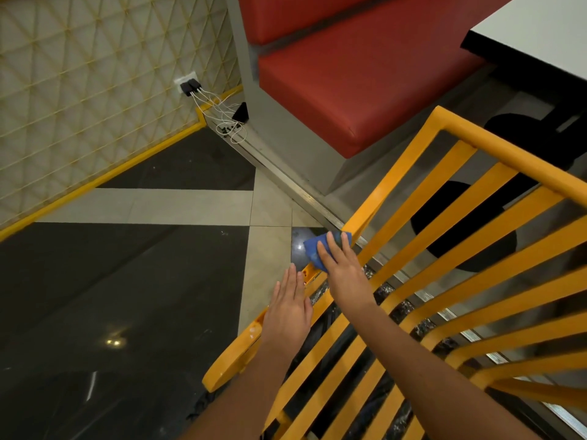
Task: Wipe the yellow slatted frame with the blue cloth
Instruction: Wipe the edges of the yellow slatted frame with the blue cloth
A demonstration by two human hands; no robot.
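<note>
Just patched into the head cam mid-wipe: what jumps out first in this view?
The yellow frame fans across the lower right, its slats running up to a top rail. At its left edge the right hand presses the blue cloth on the side rail, while the left hand lies flat on that rail just below. Behind, a red bench fills the upper middle, with chargers plugged into the wall to its left.

yellow slatted frame: tilted | blue cloth: bunched, seemingly pressed on side rail
</note>
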